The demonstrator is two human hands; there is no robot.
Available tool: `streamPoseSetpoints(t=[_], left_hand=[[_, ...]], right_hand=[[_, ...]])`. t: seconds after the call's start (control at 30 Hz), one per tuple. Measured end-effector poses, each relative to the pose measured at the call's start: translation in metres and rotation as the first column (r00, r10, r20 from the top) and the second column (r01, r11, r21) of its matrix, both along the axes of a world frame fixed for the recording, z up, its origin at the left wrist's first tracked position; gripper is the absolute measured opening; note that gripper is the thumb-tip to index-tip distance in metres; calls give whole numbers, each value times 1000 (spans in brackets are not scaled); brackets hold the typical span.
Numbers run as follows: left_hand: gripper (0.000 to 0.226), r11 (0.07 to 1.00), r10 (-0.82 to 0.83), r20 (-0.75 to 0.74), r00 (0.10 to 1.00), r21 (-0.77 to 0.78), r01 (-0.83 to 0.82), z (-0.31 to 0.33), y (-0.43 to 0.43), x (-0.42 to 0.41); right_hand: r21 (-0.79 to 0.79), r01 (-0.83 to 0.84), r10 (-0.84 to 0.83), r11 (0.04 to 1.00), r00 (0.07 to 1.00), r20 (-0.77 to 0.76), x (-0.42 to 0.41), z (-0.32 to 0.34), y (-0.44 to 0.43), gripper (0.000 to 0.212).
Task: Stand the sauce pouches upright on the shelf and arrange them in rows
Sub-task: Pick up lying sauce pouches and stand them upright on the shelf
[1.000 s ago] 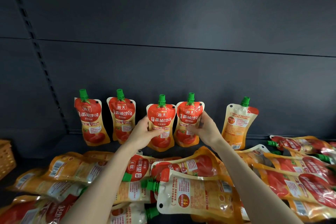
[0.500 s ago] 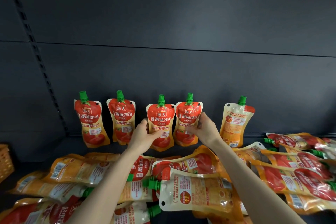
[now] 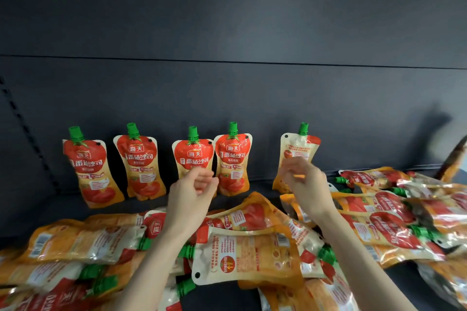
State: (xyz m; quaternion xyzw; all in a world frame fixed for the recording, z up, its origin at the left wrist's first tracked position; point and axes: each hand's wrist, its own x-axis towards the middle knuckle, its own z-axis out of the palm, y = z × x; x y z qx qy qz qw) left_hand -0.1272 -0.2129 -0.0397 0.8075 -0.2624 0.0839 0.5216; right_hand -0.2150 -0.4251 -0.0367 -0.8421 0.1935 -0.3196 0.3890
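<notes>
Behind left hand point(image 3: 191, 193) and right hand point(image 3: 307, 185), fingers loose, 4 upright pouches point(image 3: 138, 159) read 海天.

standing pouches point(image 3: 192, 156) were glossy printed plastic film, smooth, with soft glare on the red fronts. caps point(image 3: 193, 132) were green moulded plastic, ribbed, duller than the film. lying pouches point(image 3: 252, 255) were the same film, creased and crinkled, with harder reflections. back panel point(image 3: 227, 20) was dark, matt, smooth; looked like painted sheet metal. shelf point(image 3: 50, 209) was dark and matt too.
</notes>
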Motion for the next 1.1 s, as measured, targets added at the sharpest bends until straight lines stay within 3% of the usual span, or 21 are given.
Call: streamPoseSetpoints(t=[0.13,0.23,0.33,0.43,0.57,0.63,0.77,0.87,0.97,1.1], left_hand=[[14,994,-109,14,994,-29,110,10,-54,-11],[26,984,-175,-14,985,-45,174,9,-103,-12],[55,981,-191,-78,978,-46,188,7,-148,-8],[72,979,-203,-161,966,-33,200,3,-179,1],[47,995,-83,-163,983,-60,75,-7,-200,2],[39,999,11,-102,995,-41,-16,-8,-202,-2],[37,1000,20,-30,999,-4,-20,-6,-201,-7],[38,999,42,-33,999,-20,-43,-10,-201,-9],[41,999,26,-71,997,-28,-28,-14,-201,-9],[43,999,14,-96,995,-31,-18,-15,-200,-10]], right_hand=[[31,88,-92,996,987,129,-18,11,-31,14],[56,111,-118,992,983,139,-24,12,-58,20],[96,35,-41,995,997,61,-17,10,-90,36],[105,-103,104,989,995,-6,-1,6,-111,30],[67,-206,209,976,977,-46,14,-1,-121,11],[126,-250,255,960,967,-24,18,-3,-124,12],[154,-331,342,931,938,-50,17,-8,-138,18],[147,-350,379,925,871,-313,9,-19,-157,41],[40,-355,294,934,700,-651,-2,-29,-176,63],[-54,-339,177,939,613,-770,-2,-25,-182,76]])
